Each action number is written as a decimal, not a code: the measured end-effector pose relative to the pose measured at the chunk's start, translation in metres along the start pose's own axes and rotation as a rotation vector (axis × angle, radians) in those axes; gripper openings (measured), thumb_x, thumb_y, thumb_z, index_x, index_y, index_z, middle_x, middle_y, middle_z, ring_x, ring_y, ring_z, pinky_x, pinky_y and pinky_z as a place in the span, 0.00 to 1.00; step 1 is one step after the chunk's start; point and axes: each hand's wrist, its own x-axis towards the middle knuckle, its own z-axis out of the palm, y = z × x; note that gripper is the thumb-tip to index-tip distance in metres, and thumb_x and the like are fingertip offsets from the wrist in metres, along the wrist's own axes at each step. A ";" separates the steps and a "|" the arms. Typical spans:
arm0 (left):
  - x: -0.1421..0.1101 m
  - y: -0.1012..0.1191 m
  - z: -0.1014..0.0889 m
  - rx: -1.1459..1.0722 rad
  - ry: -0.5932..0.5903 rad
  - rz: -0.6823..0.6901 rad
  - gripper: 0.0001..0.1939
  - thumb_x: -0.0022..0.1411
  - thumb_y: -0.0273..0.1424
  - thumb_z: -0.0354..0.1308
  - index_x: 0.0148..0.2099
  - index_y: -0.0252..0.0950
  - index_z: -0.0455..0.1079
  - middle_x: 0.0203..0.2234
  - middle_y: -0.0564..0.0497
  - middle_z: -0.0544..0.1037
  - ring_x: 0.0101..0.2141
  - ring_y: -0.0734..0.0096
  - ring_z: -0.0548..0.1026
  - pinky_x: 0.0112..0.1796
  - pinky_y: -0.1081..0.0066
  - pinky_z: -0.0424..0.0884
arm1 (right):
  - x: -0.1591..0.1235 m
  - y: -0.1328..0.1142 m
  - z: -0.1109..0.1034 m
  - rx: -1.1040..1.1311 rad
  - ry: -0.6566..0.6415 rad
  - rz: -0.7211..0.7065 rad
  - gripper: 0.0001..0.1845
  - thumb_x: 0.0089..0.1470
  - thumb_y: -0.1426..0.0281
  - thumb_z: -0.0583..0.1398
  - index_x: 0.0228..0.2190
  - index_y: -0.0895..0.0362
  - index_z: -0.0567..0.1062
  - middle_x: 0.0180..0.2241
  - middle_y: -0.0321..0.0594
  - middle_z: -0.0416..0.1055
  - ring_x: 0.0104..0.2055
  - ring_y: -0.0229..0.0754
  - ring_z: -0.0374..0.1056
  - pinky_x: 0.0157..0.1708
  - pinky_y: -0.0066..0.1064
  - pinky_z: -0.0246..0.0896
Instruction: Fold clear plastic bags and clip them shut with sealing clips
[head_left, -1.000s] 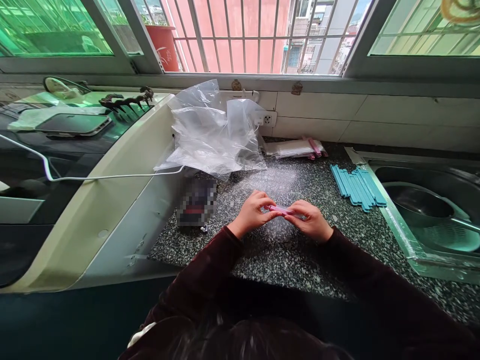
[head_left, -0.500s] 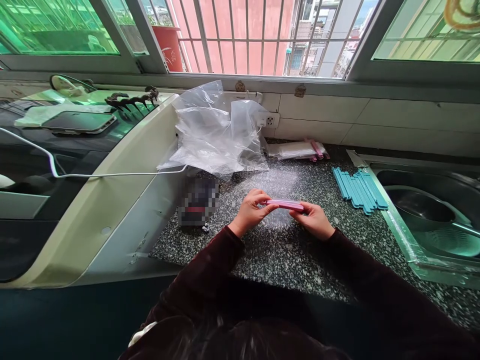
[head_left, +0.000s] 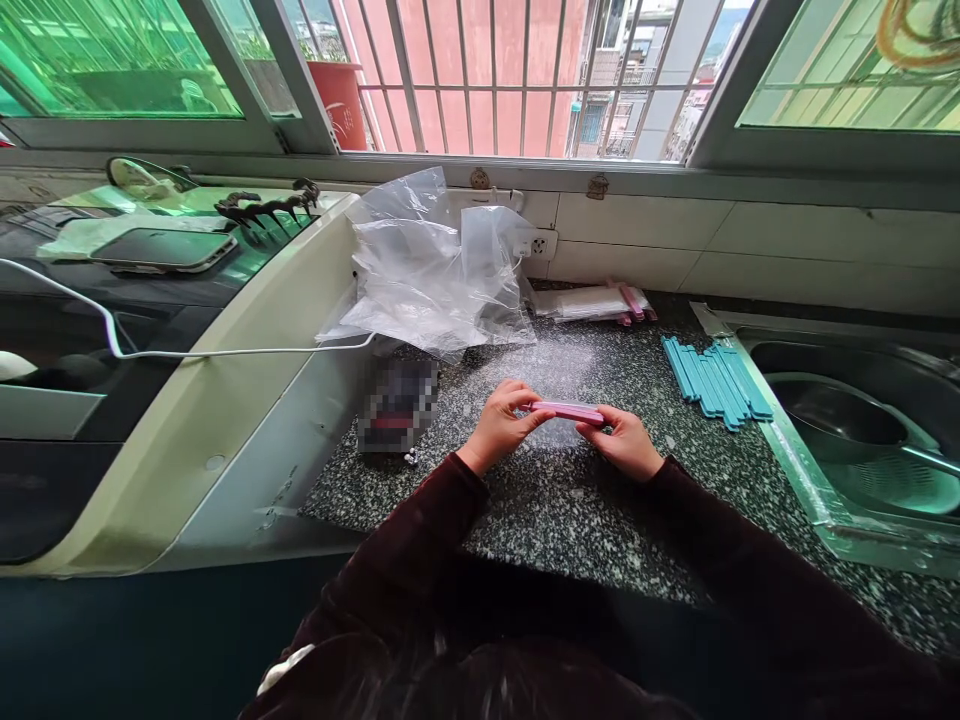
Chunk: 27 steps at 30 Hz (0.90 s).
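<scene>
Currently, the left hand (head_left: pixel 496 430) and right hand (head_left: pixel 628 445) clamp their fingers on a pink strip (head_left: pixel 568 411) left of the sink (head_left: pixel 796 455); a loosened pinch could drop it.

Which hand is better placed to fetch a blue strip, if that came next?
Probably the right hand: it is nearer the blue strips beside the sink. The left hand is farther off, and both hold the pink piece.

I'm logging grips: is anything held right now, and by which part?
A slim pink item, by its ends: the left hand pinches the left, the right hand the right.
</scene>
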 end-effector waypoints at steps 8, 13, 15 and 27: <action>0.003 0.001 0.002 -0.208 0.027 -0.300 0.22 0.47 0.49 0.60 0.21 0.34 0.63 0.17 0.57 0.60 0.22 0.79 0.58 0.25 0.74 0.56 | -0.001 0.001 -0.003 -0.172 0.264 -0.320 0.12 0.49 0.63 0.59 0.35 0.56 0.72 0.31 0.42 0.73 0.32 0.41 0.67 0.34 0.34 0.64; 0.003 0.002 0.003 -0.308 -0.001 -0.399 0.25 0.43 0.52 0.59 0.20 0.34 0.61 0.14 0.60 0.56 0.19 0.80 0.54 0.23 0.74 0.53 | 0.000 -0.003 -0.004 -0.338 0.211 -0.365 0.09 0.53 0.65 0.57 0.31 0.55 0.74 0.28 0.41 0.74 0.32 0.42 0.67 0.35 0.35 0.63; 0.003 0.000 0.005 -0.324 0.018 -0.409 0.24 0.43 0.52 0.60 0.20 0.34 0.61 0.14 0.60 0.57 0.19 0.80 0.55 0.23 0.74 0.53 | 0.001 -0.004 -0.003 -0.397 0.199 -0.358 0.10 0.53 0.64 0.56 0.30 0.55 0.75 0.29 0.41 0.74 0.32 0.42 0.67 0.35 0.34 0.62; 0.017 -0.002 0.033 -0.273 -0.066 -0.482 0.09 0.47 0.29 0.58 0.20 0.33 0.63 0.16 0.58 0.65 0.22 0.78 0.61 0.28 0.74 0.60 | 0.019 0.011 -0.012 -0.482 0.254 -0.198 0.13 0.52 0.63 0.55 0.28 0.58 0.76 0.24 0.41 0.71 0.28 0.39 0.65 0.30 0.29 0.57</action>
